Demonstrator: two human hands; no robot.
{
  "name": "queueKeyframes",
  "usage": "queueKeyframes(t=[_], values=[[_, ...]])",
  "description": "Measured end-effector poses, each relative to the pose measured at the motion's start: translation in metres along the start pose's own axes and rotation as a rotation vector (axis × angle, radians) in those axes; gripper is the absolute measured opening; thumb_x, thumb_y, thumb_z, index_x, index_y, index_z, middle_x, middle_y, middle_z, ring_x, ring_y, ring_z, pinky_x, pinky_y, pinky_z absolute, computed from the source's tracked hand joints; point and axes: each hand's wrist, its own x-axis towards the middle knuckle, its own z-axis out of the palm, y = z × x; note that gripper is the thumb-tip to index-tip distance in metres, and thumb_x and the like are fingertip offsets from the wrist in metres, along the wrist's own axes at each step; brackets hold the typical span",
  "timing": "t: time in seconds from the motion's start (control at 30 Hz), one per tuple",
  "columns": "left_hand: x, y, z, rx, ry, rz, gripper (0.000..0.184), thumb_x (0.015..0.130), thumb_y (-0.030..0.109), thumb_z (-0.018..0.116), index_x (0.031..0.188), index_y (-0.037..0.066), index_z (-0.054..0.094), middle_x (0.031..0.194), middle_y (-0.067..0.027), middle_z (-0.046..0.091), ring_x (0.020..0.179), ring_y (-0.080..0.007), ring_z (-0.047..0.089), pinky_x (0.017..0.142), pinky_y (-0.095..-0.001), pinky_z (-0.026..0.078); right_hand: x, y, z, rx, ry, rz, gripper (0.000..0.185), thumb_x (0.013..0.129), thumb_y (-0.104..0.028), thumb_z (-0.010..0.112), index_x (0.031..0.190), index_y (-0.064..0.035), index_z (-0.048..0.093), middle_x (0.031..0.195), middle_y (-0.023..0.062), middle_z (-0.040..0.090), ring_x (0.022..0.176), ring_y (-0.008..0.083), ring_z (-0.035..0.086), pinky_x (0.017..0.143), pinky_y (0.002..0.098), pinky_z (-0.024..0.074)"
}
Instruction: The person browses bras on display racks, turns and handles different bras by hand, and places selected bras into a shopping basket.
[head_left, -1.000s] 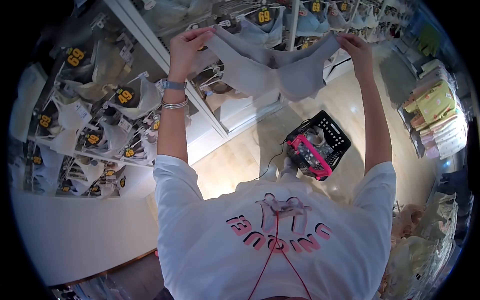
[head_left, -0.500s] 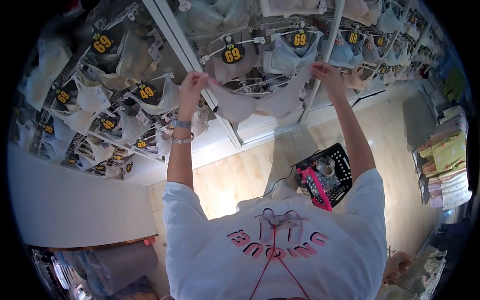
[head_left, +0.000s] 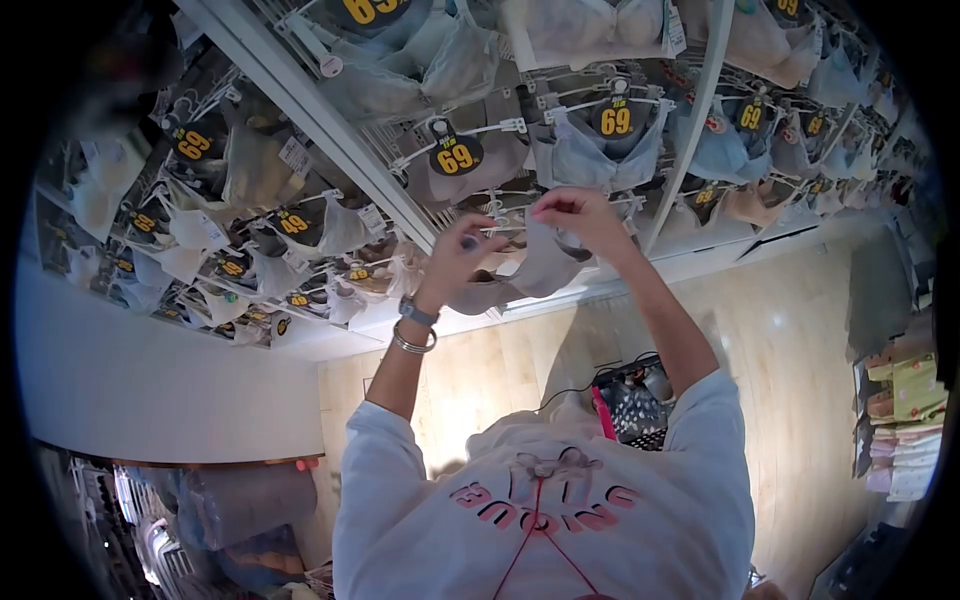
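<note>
A pale grey-beige bra [head_left: 545, 268] hangs in front of me below the lowest row of the rack. My right hand [head_left: 585, 220] pinches its right strap near the top. Close to the bra's left cup is my left hand [head_left: 462, 262], thumb and fingers apart, with no strap visible between them. That left cup sags and is partly covered by the left hand. On my left wrist are a watch [head_left: 417, 312] and bangles [head_left: 413, 340].
Racks of hanging bras [head_left: 600, 145] with black-and-yellow price tags [head_left: 455, 147] fill the wall ahead. A black shopping basket [head_left: 640, 400] with a pink handle and goods inside stands on the wood floor [head_left: 500, 370]. Folded garments [head_left: 905, 420] are at the far right.
My hands have come closer together and lower in view. The bra, stretched wide between both hands before, now sags on its left side. My left hand has loosened from its strap.
</note>
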Motion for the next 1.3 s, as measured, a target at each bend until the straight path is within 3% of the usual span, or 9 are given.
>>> queueKeyframes(t=[0.07,0.2,0.3,0.43,0.57,0.83,0.93,1.17,1.3], values=[[0.007,0.022,0.017,0.126,-0.074,-0.041,0.028,0.078,0.017,0.071,0.102,0.005,0.063,0.071,0.001,0.055,0.068,-0.0066,0.051,0.061,-0.0216,0.041,0.002,-0.013,0.006,0.1,-0.044,0.033,0.013,0.082,0.0,0.062,0.095,0.0002,0.066,0.086,0.0009,0.065,0.077,0.0047,0.057,0.069,0.0185,0.0457],[0.023,-0.013,0.048,-0.175,-0.017,0.153,0.021,0.079,0.015,0.07,0.096,0.003,0.066,0.072,0.001,0.055,0.07,-0.0063,0.05,0.065,-0.021,0.04,0.018,-0.004,0.001,0.164,-0.048,0.028,0.013,0.082,0.0,0.062,0.094,0.0011,0.065,0.086,0.0023,0.065,0.077,0.0057,0.058,0.068,0.0189,0.0461],[0.032,-0.018,0.049,-0.411,-0.08,-0.221,0.016,0.083,0.014,0.067,0.094,0.003,0.065,0.07,0.0046,0.052,0.068,-0.004,0.047,0.061,-0.0188,0.039,0.035,0.001,-0.008,0.123,0.022,-0.026,0.013,0.082,0.0,0.062,0.095,0.0012,0.065,0.086,0.0028,0.065,0.078,0.0066,0.059,0.068,0.0192,0.0464],[0.051,-0.034,0.051,-0.544,-0.131,-0.247,0.015,0.087,0.018,0.063,0.086,0.003,0.063,0.065,0.0074,0.049,0.056,0.0004,0.037,0.049,-0.0156,0.029,0.056,0.021,-0.006,0.153,0.099,-0.03,0.014,0.082,-0.001,0.062,0.095,0.0003,0.065,0.087,0.0028,0.065,0.077,0.0066,0.059,0.069,0.0195,0.0465],[0.073,-0.042,0.051,-0.627,0.157,-0.248,0.02,0.088,0.022,0.062,0.083,0.003,0.063,0.063,0.0076,0.048,0.054,0.0007,0.036,0.047,-0.0156,0.026,0.086,0.037,-0.006,0.098,0.205,-0.083,0.017,0.085,-0.004,0.061,0.101,-0.0007,0.064,0.095,0.0025,0.064,0.084,0.0065,0.058,0.074,0.0194,0.045],[0.14,-0.056,0.038,-0.709,0.35,-0.108,0.023,0.089,0.019,0.061,0.098,-0.002,0.062,0.074,0.0049,0.053,0.063,-0.0011,0.043,0.054,-0.0166,0.034,0.13,0.045,-0.013,-0.002,0.364,-0.117,0.03,0.087,-0.012,0.06,0.116,-0.0031,0.058,0.111,0.0036,0.06,0.096,0.0094,0.056,0.087,0.0231,0.0411],[0.155,-0.059,0.038,-0.599,0.45,-0.027,0.024,0.088,0.018,0.061,0.098,-0.004,0.061,0.076,0.0027,0.056,0.064,-0.003,0.045,0.055,-0.0187,0.037,0.141,0.066,-0.019,-0.242,0.409,-0.21,0.038,0.086,-0.012,0.061,0.122,-0.0041,0.053,0.114,0.0043,0.057,0.097,0.01,0.055,0.087,0.0235,0.0413],[0.173,-0.079,0.043,-0.471,0.563,-0.044,0.02,0.088,0.015,0.059,0.094,-0.005,0.062,0.077,-0.003,0.061,0.067,-0.0075,0.05,0.06,-0.0229,0.042,0.149,0.069,-0.005,-0.023,0.275,-0.071,0.048,0.084,-0.008,0.063,0.128,-0.0064,0.046,0.113,0.0072,0.056,0.093,0.012,0.054,0.082,0.0253,0.045],[0.166,-0.054,0.042,-0.404,0.655,-0.018,0.019,0.089,0.014,0.056,0.095,-0.003,0.061,0.083,-0.0076,0.061,0.073,-0.012,0.055,0.065,-0.0247,0.044,0.147,0.061,-0.002,0.074,0.22,-0.008,0.05,0.084,-0.006,0.063,0.13,-0.0091,0.046,0.099,-0.0006,0.051,0.088,0.0055,0.05,0.075,0.02,0.0431]])
